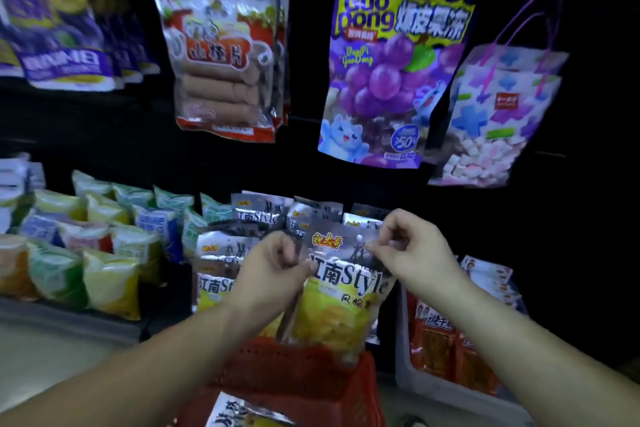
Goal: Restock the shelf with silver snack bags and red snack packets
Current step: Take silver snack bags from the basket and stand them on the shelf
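From my remote seat, the biggest thing I see is the dark back panel, which fills most of the dim view. Low on the left runs the pale shelf.

4 kinds of goods hang against the panel:
- purple-and-yellow bags at the far left, blurred
- a red-and-white bag of brown rolls, with more behind it
- a purple grape bag
- a handled bag of pastel cubes just beside the grape bag on the right

On the shelf lie rows of green and yellow packs. To their right, the silver snack bags stand in overlapping rows. At the lower right, a grey bin holds the red snack packets upright. Below centre is a red basket with 1 spare silver bag lying inside it.

The raised silver bag hangs upright over the basket, in front of the silver rows, with its bottom edge at the basket rim. My left hand pinches its upper left edge. My right hand pinches its top near the hang hole. Both hands have curled fingers.
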### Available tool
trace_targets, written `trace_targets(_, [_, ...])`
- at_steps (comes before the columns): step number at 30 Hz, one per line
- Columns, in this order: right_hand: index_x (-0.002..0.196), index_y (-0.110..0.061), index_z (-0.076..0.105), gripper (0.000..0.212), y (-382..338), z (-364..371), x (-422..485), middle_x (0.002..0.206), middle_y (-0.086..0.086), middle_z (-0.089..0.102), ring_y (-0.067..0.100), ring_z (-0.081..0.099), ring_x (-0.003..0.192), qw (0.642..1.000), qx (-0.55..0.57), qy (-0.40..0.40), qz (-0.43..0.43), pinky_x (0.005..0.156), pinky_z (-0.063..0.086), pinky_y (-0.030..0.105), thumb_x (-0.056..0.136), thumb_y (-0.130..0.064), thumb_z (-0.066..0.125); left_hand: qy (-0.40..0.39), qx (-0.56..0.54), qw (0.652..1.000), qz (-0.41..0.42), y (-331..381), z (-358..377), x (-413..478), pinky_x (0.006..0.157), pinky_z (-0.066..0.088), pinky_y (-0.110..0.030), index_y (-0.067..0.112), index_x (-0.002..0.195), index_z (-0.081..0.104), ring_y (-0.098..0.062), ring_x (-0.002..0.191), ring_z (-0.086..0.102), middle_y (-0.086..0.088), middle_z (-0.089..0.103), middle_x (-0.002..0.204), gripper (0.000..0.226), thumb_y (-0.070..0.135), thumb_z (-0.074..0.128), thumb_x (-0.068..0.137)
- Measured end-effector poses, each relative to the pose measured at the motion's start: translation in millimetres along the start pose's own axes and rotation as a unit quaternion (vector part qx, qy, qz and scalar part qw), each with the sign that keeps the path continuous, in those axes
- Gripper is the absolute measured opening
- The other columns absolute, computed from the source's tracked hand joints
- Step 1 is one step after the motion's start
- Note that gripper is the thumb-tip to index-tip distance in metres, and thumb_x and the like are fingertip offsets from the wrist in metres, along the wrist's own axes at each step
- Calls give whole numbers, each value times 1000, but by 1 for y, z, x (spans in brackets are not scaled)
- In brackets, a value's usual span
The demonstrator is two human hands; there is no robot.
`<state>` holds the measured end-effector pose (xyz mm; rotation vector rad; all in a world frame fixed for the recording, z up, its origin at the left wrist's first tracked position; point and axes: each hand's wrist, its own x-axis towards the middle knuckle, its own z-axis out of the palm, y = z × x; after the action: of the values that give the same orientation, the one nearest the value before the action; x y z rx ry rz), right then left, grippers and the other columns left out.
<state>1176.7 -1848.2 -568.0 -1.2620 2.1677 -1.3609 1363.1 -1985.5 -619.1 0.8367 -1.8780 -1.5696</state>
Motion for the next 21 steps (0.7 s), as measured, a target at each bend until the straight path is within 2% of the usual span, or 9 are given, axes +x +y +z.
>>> trace_targets(2, [75, -20, 63, 27, -31, 2, -14, 84, -7, 61, -1, 54, 70, 1000, 24, -9, 10, 69, 43, 14, 77, -9, 87, 42, -5, 998, 44, 27, -11, -28, 53, 41, -20, 13, 75, 52, -12, 53, 48, -7, 53, 63, 29, -1, 71, 91])
trace_targets(4, [85, -27, 73, 28, -55, 6, -30, 106, -1, 57, -4, 55, 87, 999, 36, -23, 20, 75, 42, 8, 69, -18, 94, 75, 0, 995, 73, 51, -26, -55, 56, 43, -14, 9, 82, 66, -3, 56, 55, 4, 67, 68, 18, -4, 66, 93])
trace_targets(6, [93, -34, 76, 37, -70, 16, -49, 116, -4, 54, -3, 57, 102, 993, 88, -51, 52, 85, 46, 11, 64, -24, 97, 113, -3, 990, 79, 67, -41, -76, 53, 46, -21, 19, 91, 74, -11, 56, 55, 8, 69, 70, 15, 7, 66, 97])
trace_targets(7, [98, -36, 77, 43, -73, 23, -59, 118, -3, 57, 6, 63, 106, 983, 144, -83, 81, 90, 52, 21, 63, -26, 98, 129, -17, 989, 73, 71, -47, -84, 51, 46, -27, 26, 95, 76, -18, 57, 52, 6, 69, 70, 16, 13, 66, 98])
trace_targets(9, [102, -32, 78, 43, -71, 42, -71, 109, 9, 65, 27, 70, 97, 955, 245, -117, 119, 90, 58, 45, 64, -23, 96, 149, -36, 986, 60, 72, -53, -96, 53, 43, -30, 35, 102, 76, -18, 62, 49, 1, 69, 72, 18, 20, 66, 99])
trace_targets(10, [100, -29, 79, 35, -69, 51, -74, 102, 12, 67, 28, 68, 91, 953, 258, -104, 118, 88, 57, 48, 68, -21, 92, 150, -33, 986, 57, 70, -54, -100, 61, 46, -28, 37, 106, 75, -16, 69, 55, 0, 71, 81, 18, 23, 67, 98])
trace_targets(13, [93, -24, 79, 17, -62, 67, -71, 96, 8, 74, 27, 67, 90, 963, 249, -48, 93, 88, 55, 46, 87, -8, 80, 103, -21, 994, 31, 64, -55, -106, 82, 59, -28, 41, 119, 69, 0, 97, 68, 24, 70, 107, 30, 26, 74, 93])
trace_targets(18, [101, -27, 77, 16, -61, 66, -61, 109, -1, 74, 36, 66, 106, 963, 254, -46, 73, 100, 53, 58, 95, -13, 71, 25, -47, 999, 11, 63, -61, -102, 82, 60, -22, 48, 129, 60, -3, 98, 72, 39, 55, 128, 50, 18, 75, 91])
trace_targets(21, [111, -26, 75, 23, -59, 65, -58, 113, 3, 73, 47, 64, 106, 960, 261, -79, 58, 95, 52, 66, 89, -21, 80, 31, -18, 999, 6, 56, -63, -95, 79, 62, -27, 49, 119, 66, -7, 90, 72, 30, 61, 126, 42, 28, 80, 87])
